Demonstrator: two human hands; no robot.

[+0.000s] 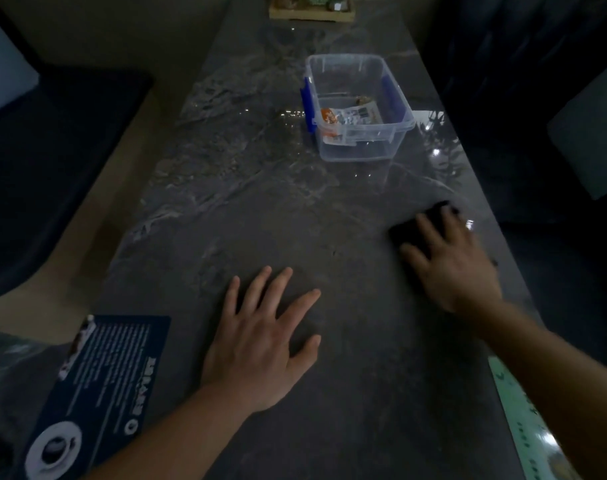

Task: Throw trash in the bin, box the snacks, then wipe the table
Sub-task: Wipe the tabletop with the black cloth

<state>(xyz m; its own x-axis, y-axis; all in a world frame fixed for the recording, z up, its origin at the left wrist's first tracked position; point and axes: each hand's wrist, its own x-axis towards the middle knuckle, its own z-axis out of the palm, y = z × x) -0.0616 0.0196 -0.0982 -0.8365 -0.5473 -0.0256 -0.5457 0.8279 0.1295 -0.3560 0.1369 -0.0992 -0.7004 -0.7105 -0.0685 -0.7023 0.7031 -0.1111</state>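
A dark marble table (260, 209) runs away from me. My left hand (264, 337) lies flat on it near the middle, fingers spread, holding nothing. My right hand (451, 261) presses down on a black cloth (409, 226) near the table's right edge; the cloth shows past my fingertips and looks blurred. Farther back stands a clear plastic box (329, 77) with blue clips. Inside it lie snack packets (347, 117), one orange and white.
A dark blue printed card (97, 386) with a coffee cup picture lies at the near left edge. A pale green strip (523, 424) shows at the near right edge. A wooden tray (312, 12) with small items sits at the far end. Dark chairs flank both sides.
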